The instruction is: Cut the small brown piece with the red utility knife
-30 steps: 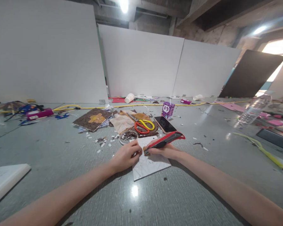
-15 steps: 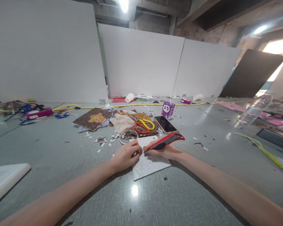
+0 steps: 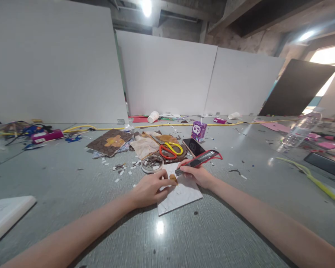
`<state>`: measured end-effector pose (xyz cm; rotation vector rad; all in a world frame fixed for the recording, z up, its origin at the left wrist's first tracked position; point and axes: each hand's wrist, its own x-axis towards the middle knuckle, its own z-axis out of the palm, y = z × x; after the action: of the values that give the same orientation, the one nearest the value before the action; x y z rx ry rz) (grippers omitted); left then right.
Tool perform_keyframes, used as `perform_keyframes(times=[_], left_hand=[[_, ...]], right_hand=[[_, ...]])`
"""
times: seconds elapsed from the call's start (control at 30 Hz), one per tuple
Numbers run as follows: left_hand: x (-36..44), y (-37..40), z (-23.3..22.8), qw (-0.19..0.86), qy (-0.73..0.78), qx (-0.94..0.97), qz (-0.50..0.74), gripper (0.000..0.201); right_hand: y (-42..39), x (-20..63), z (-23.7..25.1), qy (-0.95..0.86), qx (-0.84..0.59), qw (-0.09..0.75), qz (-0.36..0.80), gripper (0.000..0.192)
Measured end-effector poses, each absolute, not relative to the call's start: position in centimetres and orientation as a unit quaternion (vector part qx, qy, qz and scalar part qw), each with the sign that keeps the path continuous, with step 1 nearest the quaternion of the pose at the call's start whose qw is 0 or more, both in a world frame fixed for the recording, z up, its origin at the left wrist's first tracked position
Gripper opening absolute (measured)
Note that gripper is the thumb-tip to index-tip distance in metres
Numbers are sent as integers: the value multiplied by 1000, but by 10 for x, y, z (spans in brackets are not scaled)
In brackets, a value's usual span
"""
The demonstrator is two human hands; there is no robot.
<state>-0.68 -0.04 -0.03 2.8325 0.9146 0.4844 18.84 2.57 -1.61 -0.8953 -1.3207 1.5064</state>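
Note:
My right hand [image 3: 197,175] is closed around a red and black utility knife [image 3: 201,158], its tip end angled down to the left over a white marbled square board [image 3: 181,198]. A small yellow-brown piece [image 3: 173,179] lies on that board. My left hand [image 3: 152,188] rests at the board's left edge, index finger stretched out and touching the piece, thumb apart below it. Just behind the left hand sits a round dish [image 3: 143,166] with dark scraps inside. Scissors [image 3: 171,149] with one red and one yellow handle lie on brown and beige material beyond the board.
A phone [image 3: 193,146] and a purple drink carton [image 3: 198,131] stand behind the knife. A brown patterned square [image 3: 109,143] lies back left, with paper scraps around. A white slab [image 3: 9,214] is at far left; a clear bottle [image 3: 303,129] is at right.
My right hand has drawn back and slightly right with the knife, away from the yellow-brown piece. My left index finger has stretched rightward onto the piece, now more exposed.

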Motion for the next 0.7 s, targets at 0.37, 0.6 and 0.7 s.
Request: perform_keyframes(times=[0.37,0.6,0.7], left_hand=[[-7,0,0,64,286,947,131,25],[-8,0,0,83,287,943,150,24],[-8,-1,1,90,290,941,152,23]], right_hand=[[22,202,-5,-721,-356,325,498,11],[18,203,0,-784,-314,290,450,14],[17,202,2,-786,-313,288,448,13]])
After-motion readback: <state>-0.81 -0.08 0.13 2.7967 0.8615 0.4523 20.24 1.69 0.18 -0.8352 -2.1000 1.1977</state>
